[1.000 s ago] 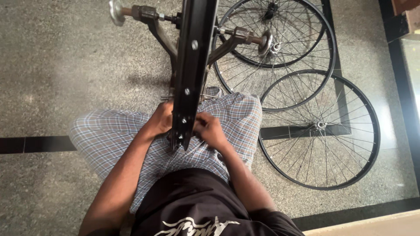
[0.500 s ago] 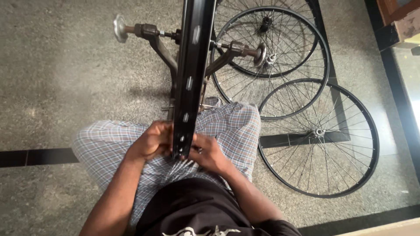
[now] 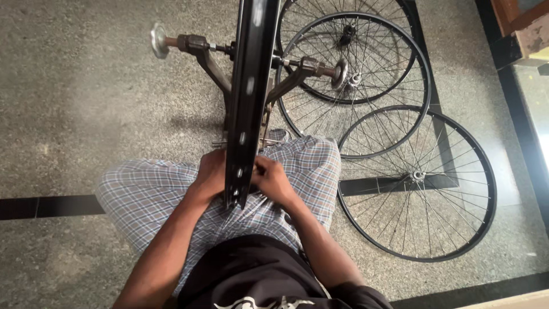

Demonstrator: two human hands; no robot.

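A black bicycle rim [image 3: 250, 97] stands upright, edge-on to me, clamped in a dark metal truing stand [image 3: 201, 52]. My left hand [image 3: 210, 173] rests against the rim's left side near its lower end, fingers curled. On the rim's right side, my right hand [image 3: 273, 178] has its fingers pinched close to the rim; whatever it holds is too small to make out. Both hands sit over my lap in checked trousers [image 3: 148, 200].
Three spoked bicycle wheels lie flat on the speckled stone floor to my right: one at the near right [image 3: 417, 183], one above it [image 3: 357, 86], one partly hidden behind. A black floor stripe [image 3: 46, 207] runs left. A wooden object [image 3: 526, 28] sits top right.
The view has shifted slightly, so the rim and stand appear lower in the frame. Both hands stay at the rim's lower end with small finger movements.
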